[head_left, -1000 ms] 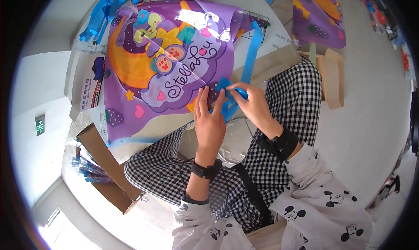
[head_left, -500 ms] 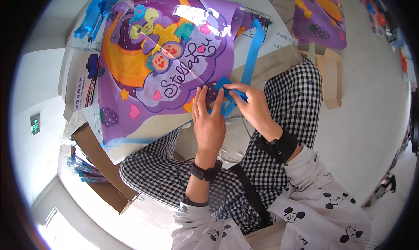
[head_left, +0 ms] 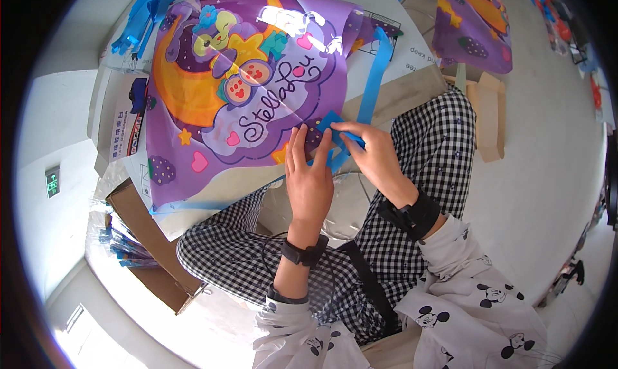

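Note:
A purple cartoon-printed plastic sheet [head_left: 212, 147] lies spread over the white work surface before me. It shows a bear on an orange moon and carries shiny glare and creases. On its near right corner sits a blue strip [head_left: 330, 120], folded over the edge. My right hand [head_left: 373, 151] pinches this blue strip between thumb and fingers. Beside it, my left hand [head_left: 309, 185] rests with fingers stretched out and tips on the sheet's near edge, touching the strip's side. Part of the strip hides under the fingers. A longer blue ribbon [head_left: 374, 79] trails up and away to the right.
Blue ribbons [head_left: 145, 21] hang at the far left, near a printed carton [head_left: 122, 124]. An open cardboard box [head_left: 151, 246] with packed items stands lower left. Another purple printed sheet [head_left: 473, 31] and a small open carton [head_left: 488, 118] are at right. My checked-trousered legs flank the surface.
The sheet has shifted very slightly to the right. Both hands keep nearly the same place and grip.

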The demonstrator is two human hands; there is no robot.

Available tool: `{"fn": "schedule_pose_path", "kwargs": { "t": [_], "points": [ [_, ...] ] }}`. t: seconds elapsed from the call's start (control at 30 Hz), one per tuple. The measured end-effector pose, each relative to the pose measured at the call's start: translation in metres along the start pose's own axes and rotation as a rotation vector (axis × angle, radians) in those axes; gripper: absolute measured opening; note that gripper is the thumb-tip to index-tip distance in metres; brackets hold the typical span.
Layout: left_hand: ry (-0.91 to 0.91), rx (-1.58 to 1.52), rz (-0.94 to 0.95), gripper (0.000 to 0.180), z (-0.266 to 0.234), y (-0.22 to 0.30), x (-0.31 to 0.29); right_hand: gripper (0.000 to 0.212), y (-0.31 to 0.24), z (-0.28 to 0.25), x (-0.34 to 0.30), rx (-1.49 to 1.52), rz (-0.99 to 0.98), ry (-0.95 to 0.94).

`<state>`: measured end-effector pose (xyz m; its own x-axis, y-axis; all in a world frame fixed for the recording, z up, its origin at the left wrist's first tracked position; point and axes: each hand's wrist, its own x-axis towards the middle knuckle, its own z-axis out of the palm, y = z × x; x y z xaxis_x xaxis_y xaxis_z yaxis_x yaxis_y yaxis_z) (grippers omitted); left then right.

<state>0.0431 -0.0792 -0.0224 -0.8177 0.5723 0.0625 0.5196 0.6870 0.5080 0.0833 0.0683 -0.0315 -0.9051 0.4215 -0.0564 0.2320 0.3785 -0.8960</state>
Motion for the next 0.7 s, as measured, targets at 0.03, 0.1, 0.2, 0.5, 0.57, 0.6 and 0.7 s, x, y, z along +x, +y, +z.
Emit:
{"fn": "schedule_pose_path", "kwargs": {
  "t": [0.03,0.1,0.2,0.5,0.57,0.6,0.7],
  "points": [
    [-0.003,-0.005,-0.002,0.066,0.0,0.0,0.0,0.028,0.0,0.0,0.0,-0.014,-0.017,0.002],
    [-0.003,-0.004,0.002,0.066,0.0,0.0,0.0,0.028,0.001,0.0,0.0,-0.013,-0.024,0.005],
    [-0.002,-0.009,0.009,0.066,0.0,-0.001,-0.001,0.028,0.0,-0.001,0.0,-0.014,-0.035,0.007],
    [0.003,-0.015,0.017,0.066,0.0,-0.002,0.0,0.029,0.0,-0.001,0.0,-0.039,-0.048,-0.001],
    [0.002,-0.012,0.019,0.065,-0.001,-0.002,0.001,0.03,0.0,-0.001,0.0,-0.039,-0.059,0.003],
    [0.004,-0.007,0.018,0.062,-0.003,-0.003,0.001,0.03,-0.001,0.0,0.0,-0.033,-0.053,-0.002],
    [0.014,-0.127,-0.046,0.055,-0.016,0.0,0.008,0.031,-0.005,-0.001,0.0,-0.024,-0.022,-0.013]
  ]
}}
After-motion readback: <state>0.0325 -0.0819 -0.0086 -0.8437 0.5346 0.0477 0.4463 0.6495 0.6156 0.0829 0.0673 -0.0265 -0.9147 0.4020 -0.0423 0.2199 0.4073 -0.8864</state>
